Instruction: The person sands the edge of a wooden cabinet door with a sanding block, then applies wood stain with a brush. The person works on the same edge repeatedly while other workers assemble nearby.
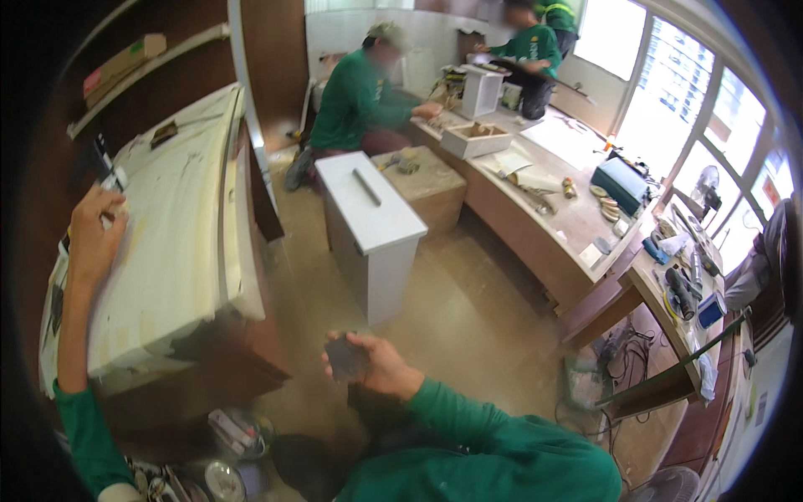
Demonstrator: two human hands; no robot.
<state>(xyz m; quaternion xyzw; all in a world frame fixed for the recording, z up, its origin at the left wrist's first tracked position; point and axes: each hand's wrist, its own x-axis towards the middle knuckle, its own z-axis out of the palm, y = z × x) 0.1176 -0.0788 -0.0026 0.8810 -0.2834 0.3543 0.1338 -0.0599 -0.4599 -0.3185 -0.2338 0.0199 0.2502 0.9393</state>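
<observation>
At the left, my left hand (pixel 96 224) is raised over a cream-covered worktop (pixel 171 226), its fingers curled together. Whatever they may hold is too small to make out. Just beyond the fingertips is a slim black-and-white object (pixel 109 163). In the lower middle, my right hand (pixel 386 366) grips a dark grey flat square piece (pixel 346 357), like sandpaper, held in the air. Ahead of that hand stands a white-topped grey cabinet (pixel 368 209), with a narrow grey strip (pixel 366 186) lying on its top.
A co-worker (pixel 355 100) in green sits beyond the cabinet, and another (pixel 527 58) is farther back. A long low bench (pixel 535 226) carries an open wooden box (pixel 475 140) and a teal case (pixel 621 184). Power tools (pixel 682 289) lie at the right; cables (pixel 631 360) hang below.
</observation>
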